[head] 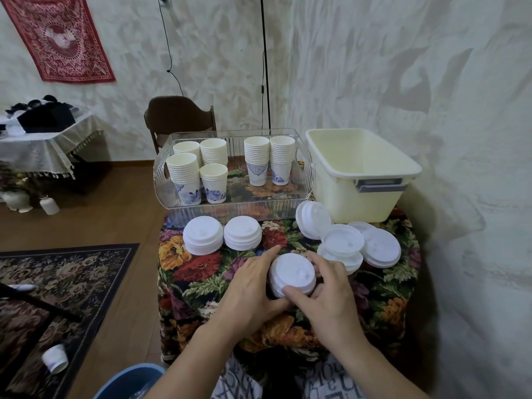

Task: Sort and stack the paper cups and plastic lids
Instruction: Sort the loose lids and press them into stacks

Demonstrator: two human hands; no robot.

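A stack of white plastic lids (292, 274) sits at the middle of the flowered table, held from both sides. My left hand (253, 286) presses its left side and my right hand (328, 292) wraps its right and front. Two neat lid stacks (203, 234) (242, 232) stand further left. Loose lids (342, 240) lie in a jumble at the right, one pile (312, 218) leaning against the tub. Several stacks of paper cups (184, 174) (269, 159) stand in a clear tray (305, 182) at the back.
A cream plastic tub (374, 203) stands at the back right, close to the wall. A chair (178, 113) is behind the tray. On the floor at left lie a single paper cup (55, 358) and a blue basin (129, 381).
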